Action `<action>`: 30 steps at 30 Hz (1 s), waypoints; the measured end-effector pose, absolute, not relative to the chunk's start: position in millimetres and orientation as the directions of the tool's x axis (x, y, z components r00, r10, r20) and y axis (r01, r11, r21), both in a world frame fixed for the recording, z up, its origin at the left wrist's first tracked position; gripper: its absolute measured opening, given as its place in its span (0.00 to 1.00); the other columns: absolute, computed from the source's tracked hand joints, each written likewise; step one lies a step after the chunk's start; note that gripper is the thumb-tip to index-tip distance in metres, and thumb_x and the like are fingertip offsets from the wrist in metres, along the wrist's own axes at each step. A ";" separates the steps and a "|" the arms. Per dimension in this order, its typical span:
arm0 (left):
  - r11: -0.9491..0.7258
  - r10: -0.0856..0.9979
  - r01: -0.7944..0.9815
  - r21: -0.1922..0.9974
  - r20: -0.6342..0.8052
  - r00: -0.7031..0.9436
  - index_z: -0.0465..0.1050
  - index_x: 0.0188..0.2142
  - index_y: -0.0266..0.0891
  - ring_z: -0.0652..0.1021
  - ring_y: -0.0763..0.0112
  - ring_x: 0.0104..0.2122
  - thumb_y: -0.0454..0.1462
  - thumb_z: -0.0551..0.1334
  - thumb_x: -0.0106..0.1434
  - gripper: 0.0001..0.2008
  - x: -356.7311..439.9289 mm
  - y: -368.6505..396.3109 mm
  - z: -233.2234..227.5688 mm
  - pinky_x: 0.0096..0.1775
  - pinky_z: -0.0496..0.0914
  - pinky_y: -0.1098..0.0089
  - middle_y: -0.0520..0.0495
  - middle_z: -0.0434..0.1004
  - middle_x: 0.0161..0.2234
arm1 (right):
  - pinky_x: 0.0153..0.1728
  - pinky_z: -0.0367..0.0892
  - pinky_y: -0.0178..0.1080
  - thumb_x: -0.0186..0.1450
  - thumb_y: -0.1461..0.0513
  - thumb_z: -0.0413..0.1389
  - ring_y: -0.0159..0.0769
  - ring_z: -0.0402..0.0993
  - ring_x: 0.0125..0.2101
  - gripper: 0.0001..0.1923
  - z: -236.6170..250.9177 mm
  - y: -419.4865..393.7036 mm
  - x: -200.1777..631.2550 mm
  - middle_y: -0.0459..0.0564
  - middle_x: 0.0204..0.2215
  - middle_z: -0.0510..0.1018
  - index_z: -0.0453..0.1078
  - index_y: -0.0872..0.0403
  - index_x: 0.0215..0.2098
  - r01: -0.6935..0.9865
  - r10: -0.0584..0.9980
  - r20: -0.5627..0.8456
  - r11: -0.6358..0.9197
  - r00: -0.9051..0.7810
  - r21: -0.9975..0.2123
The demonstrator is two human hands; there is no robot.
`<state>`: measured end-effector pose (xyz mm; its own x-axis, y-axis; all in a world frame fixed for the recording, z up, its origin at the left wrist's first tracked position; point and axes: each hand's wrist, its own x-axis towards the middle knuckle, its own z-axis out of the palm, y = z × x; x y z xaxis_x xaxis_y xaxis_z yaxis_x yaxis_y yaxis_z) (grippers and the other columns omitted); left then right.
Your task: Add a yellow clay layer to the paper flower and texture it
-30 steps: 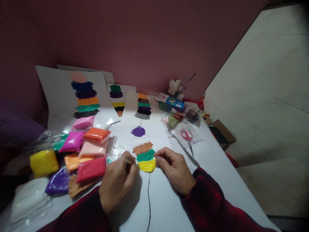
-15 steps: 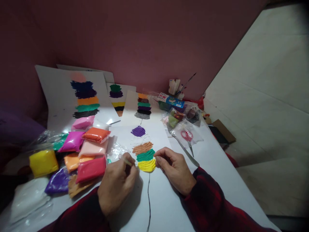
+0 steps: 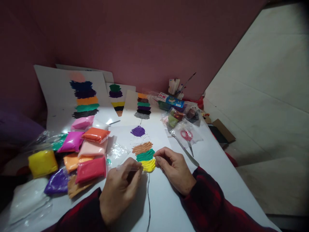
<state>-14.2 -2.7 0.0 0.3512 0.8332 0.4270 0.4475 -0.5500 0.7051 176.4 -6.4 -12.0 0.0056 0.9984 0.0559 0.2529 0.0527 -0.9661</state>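
A white sheet lies in front of me with a striped clay figure on it: purple, white, tan, green and yellow bands above a thin black line. My left hand is closed around a thin pale stick, whose tip lies at the left edge of the yellow band. My right hand rests on the sheet, fingertips pinched together at the right edge of the green and yellow bands.
Several bags of coloured clay are piled to the left, with a yellow tub. A fork and red scissors lie to the right. More striped sheets lean on the red wall, beside a cup of brushes.
My left hand has shifted slightly right and turned, laying the stick flatter and bringing its tip onto the yellow band. My right hand has stayed in place.
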 end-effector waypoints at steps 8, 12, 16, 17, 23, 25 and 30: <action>-0.522 0.843 0.412 0.746 0.381 0.379 0.68 0.38 0.42 0.78 0.75 0.26 0.30 0.56 0.66 0.06 -13.0 -3.0 -8.6 0.29 0.70 0.75 0.55 0.76 0.28 | 0.22 0.58 0.31 0.65 0.62 0.54 0.29 0.63 0.22 0.06 -11.9 -6.5 177.2 0.44 0.22 0.70 0.71 0.56 0.33 0.262 0.998 0.057 0.053 0.007 -0.964; -0.504 0.849 0.409 0.761 0.351 0.394 0.68 0.37 0.41 0.77 0.74 0.25 0.31 0.55 0.66 0.05 -13.0 -5.0 -9.5 0.28 0.70 0.74 0.53 0.76 0.28 | 0.21 0.58 0.31 0.65 0.62 0.54 0.28 0.63 0.22 0.06 -12.7 -6.6 177.5 0.44 0.21 0.70 0.71 0.56 0.33 0.255 0.998 0.060 0.057 0.004 -0.965; -0.488 0.854 0.411 0.770 0.325 0.406 0.68 0.36 0.41 0.75 0.74 0.23 0.32 0.55 0.66 0.05 -13.0 -7.0 -8.6 0.26 0.68 0.74 0.54 0.74 0.25 | 0.21 0.58 0.31 0.65 0.62 0.54 0.28 0.63 0.21 0.06 -14.1 -6.5 177.6 0.44 0.22 0.70 0.71 0.56 0.33 0.252 0.998 0.061 0.058 0.005 -0.966; -0.484 0.857 0.420 0.768 0.318 0.406 0.68 0.35 0.41 0.74 0.74 0.22 0.32 0.55 0.66 0.05 -12.9 -7.0 -8.3 0.25 0.67 0.74 0.54 0.74 0.25 | 0.21 0.58 0.31 0.65 0.62 0.54 0.28 0.63 0.21 0.06 -14.3 -6.5 177.6 0.44 0.22 0.70 0.71 0.56 0.33 0.251 0.998 0.062 0.059 0.005 -0.966; -0.502 0.849 0.441 0.744 0.326 0.416 0.68 0.35 0.41 0.74 0.75 0.21 0.30 0.54 0.66 0.06 -11.7 -5.1 -7.7 0.24 0.67 0.74 0.53 0.75 0.25 | 0.21 0.58 0.31 0.65 0.62 0.54 0.28 0.62 0.22 0.06 -13.3 -6.7 177.6 0.44 0.22 0.70 0.71 0.56 0.34 0.247 0.998 0.061 0.059 0.001 -0.967; -0.532 0.834 0.420 0.735 0.368 0.411 0.68 0.37 0.41 0.76 0.75 0.23 0.30 0.54 0.65 0.06 -11.7 -4.9 -7.3 0.26 0.68 0.75 0.53 0.76 0.26 | 0.21 0.57 0.31 0.65 0.62 0.54 0.28 0.62 0.21 0.06 -13.2 -6.8 177.4 0.44 0.22 0.70 0.71 0.56 0.33 0.254 0.998 0.062 0.059 0.004 -0.965; -0.552 0.822 0.406 0.729 0.393 0.411 0.68 0.37 0.41 0.76 0.75 0.24 0.29 0.54 0.65 0.07 -12.7 -6.1 -5.1 0.26 0.69 0.76 0.54 0.75 0.26 | 0.21 0.57 0.31 0.65 0.62 0.54 0.28 0.63 0.22 0.06 -15.1 -6.9 176.9 0.44 0.22 0.70 0.71 0.56 0.33 0.252 0.997 0.070 0.066 0.007 -0.965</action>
